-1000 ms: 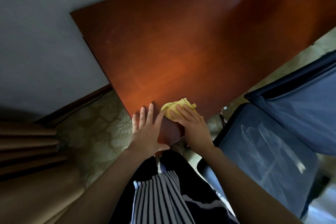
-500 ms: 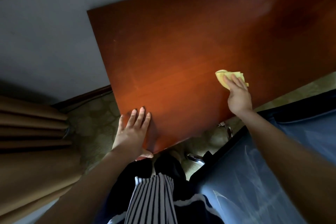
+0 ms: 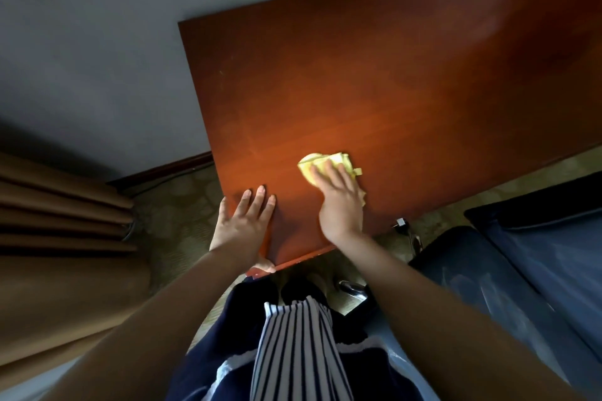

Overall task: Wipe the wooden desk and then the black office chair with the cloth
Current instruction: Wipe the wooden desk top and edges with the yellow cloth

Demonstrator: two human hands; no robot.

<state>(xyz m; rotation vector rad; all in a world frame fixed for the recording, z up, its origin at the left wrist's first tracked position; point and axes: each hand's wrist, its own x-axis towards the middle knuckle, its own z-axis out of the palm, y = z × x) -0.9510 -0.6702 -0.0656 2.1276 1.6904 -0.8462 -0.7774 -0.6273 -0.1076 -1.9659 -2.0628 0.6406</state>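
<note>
item: right hand [image 3: 340, 205], fingers straight and a little spread, laid flat on top of the cloth [image 3: 322, 164] and pressing it to the wood; no finger curled round it or pinched it. item: cloth, yellow, bunched, lay under the right fingers and palm, its folds showing past the fingertips and a small edge showing at the side of the palm away from the left hand. item: wooden desk [image 3: 407, 75], reddish-brown top, lay directly beneath both hands; the cloth sat on its near part, close to the front edge by the right wrist. item: left hand [image 3: 244, 221], just beside the right hand at the desk's near corner, fingers straight and flat on the top, thumb reaching down over the corner's edge; it held nothing. the two hands were near each other but apart. item: black office chair [image 3: 482, 290], seat with a dusty sheen, stood off the outer side of the right forearm, touched by neither hand; a shiny metal part [image 3: 353, 290] showed under that forearm. item: brown curtain [image 3: 58, 231], in folds, well out beyond the left hand. item: grey wall [image 3: 97, 58], past the left fingertips. item: patterned floor [image 3: 176, 208], between left hand and curtain. item: striped garment [image 3: 296, 355], between the two forearms.
</note>
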